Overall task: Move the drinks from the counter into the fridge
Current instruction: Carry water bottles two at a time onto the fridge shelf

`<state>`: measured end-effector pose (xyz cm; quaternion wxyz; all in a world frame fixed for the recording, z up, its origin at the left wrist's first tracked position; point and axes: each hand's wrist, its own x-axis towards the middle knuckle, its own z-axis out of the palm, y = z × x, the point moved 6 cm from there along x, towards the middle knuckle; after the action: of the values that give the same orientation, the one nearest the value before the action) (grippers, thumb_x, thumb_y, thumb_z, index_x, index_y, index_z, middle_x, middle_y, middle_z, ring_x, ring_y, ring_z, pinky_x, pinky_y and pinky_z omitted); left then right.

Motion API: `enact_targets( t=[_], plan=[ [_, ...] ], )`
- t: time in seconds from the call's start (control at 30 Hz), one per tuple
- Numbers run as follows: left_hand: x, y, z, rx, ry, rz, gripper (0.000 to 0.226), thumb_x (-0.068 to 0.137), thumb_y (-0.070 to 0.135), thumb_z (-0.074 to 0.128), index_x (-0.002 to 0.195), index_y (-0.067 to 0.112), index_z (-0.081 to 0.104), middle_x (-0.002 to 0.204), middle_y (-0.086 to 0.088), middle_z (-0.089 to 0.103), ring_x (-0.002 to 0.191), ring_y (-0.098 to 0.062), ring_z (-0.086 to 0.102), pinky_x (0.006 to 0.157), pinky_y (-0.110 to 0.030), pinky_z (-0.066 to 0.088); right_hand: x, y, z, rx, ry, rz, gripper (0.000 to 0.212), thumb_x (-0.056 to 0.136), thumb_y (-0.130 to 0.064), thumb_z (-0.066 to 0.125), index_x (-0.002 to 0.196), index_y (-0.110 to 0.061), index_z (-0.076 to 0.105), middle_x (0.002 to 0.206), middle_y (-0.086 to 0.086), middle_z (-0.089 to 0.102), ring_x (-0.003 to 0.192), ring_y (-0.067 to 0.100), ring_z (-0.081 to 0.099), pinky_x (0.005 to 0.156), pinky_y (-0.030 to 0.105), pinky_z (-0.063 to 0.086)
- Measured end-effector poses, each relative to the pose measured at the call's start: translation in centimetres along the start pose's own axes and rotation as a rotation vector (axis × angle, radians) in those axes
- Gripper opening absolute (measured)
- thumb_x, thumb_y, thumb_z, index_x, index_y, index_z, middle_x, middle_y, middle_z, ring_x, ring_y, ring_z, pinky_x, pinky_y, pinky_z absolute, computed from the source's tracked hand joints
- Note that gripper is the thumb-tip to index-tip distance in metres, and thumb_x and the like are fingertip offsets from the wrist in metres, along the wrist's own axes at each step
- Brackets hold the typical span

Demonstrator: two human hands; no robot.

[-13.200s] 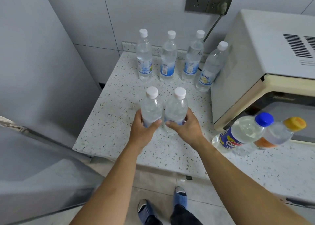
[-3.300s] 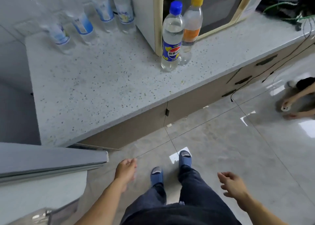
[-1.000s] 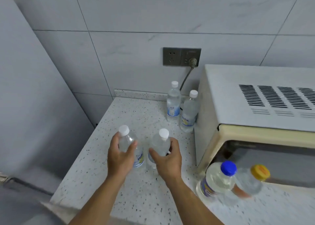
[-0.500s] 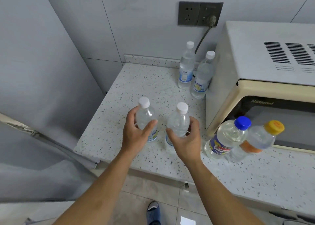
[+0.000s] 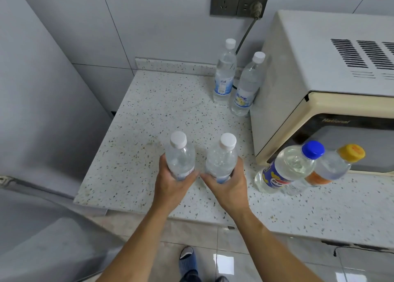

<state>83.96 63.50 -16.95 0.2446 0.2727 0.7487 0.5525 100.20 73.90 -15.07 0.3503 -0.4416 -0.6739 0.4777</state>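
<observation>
The speckled surface [image 5: 149,119] is carrying a cream microwave [image 5: 319,79] at the right. Two white-capped water bottles [image 5: 223,76] are standing beside it at the back wall, while a blue-capped bottle [image 5: 285,170] and an orange-capped bottle [image 5: 332,168] are standing before its door.

The left hand [image 5: 172,183] and right hand [image 5: 230,185] cover the lower halves of the two water bottles [image 5: 181,155] they grip, hiding the labels. The microwave [image 5: 324,85] is cut off at the right edge. The orange-capped bottle [image 5: 334,166] is blurred, its label unreadable.
</observation>
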Motion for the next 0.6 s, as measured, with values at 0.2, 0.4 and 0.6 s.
enact_targets(
  t=[0.2, 0.4, 0.6],
  plan=[
    [0.2, -0.6, 0.2, 0.019, 0.015, -0.040, 0.074, 0.062, 0.055, 0.085, 0.117, 0.062, 0.037, 0.112, 0.037, 0.055, 0.103, 0.015, 0.055, 0.071, -0.007, 0.046, 0.0, 0.8, 0.2, 0.013, -0.001, 0.044, 0.069, 0.063, -0.048, 0.088, 0.113, -0.058, 0.041, 0.107, -0.036, 0.056, 0.099, -0.011, 0.056, 0.069, 0.002, 0.046],
    [-0.3, 0.1, 0.4, -0.016, 0.012, -0.139, 0.070, 0.063, 0.052, 0.086, 0.121, 0.052, 0.045, 0.109, 0.026, 0.061, 0.101, 0.003, 0.060, 0.074, -0.018, 0.047, -0.1, 0.6, -0.4, -0.006, -0.107, 0.071, 0.068, 0.071, -0.042, 0.085, 0.110, -0.064, 0.035, 0.106, -0.041, 0.053, 0.101, -0.019, 0.051, 0.067, 0.001, 0.045],
    [-3.6, 1.2, -0.4, -0.025, 0.045, -0.192, 0.064, 0.069, 0.043, 0.085, 0.118, 0.050, 0.046, 0.107, 0.025, 0.060, 0.097, 0.003, 0.058, 0.066, -0.012, 0.044, -0.9, 0.9, -2.1, 0.039, -0.183, 0.127, 0.065, 0.072, -0.038, 0.084, 0.121, -0.045, 0.041, 0.107, -0.024, 0.058, 0.096, -0.006, 0.059, 0.075, 0.016, 0.047]
  ],
)
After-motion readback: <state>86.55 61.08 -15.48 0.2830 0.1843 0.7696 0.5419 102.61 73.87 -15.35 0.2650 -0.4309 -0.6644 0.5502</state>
